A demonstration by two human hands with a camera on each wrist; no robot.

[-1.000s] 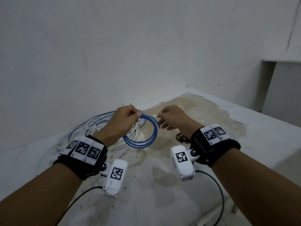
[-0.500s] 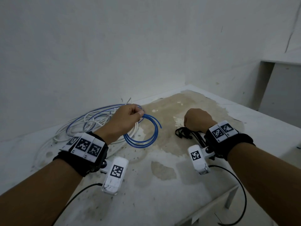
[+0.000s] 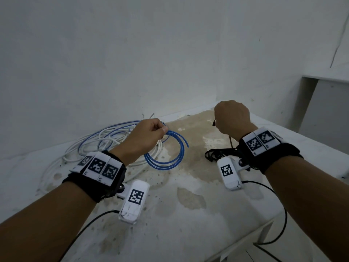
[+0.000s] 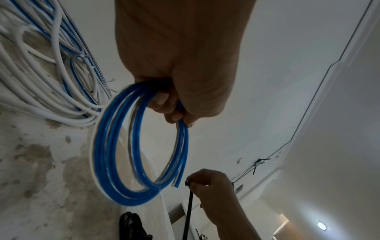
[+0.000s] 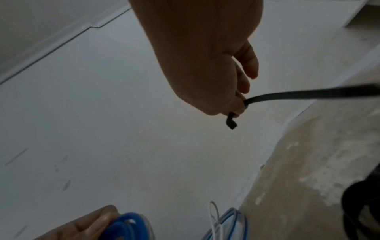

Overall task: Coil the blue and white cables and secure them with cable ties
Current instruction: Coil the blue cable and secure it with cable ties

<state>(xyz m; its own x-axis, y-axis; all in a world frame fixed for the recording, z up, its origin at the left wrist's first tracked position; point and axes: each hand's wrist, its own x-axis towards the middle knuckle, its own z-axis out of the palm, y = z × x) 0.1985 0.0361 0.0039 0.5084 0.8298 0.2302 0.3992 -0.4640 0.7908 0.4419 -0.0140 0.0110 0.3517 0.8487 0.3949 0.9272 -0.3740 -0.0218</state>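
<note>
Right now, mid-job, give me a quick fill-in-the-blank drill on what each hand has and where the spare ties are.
1. The left hand grips a small round coil of ____ plastic cable.
2. The right hand pinches one thin black plastic cable ____.
3. The loose heap of white and blue cables lies on the stained white ____.
4. The bundle of spare black ties lies below the ____ hand.

Missing words: blue; tie; table; right

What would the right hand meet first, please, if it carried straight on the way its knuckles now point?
Probably only the white wall: the right hand, pinching a black cable tie, faces it with nothing visible between, though depth is unclear.
</note>
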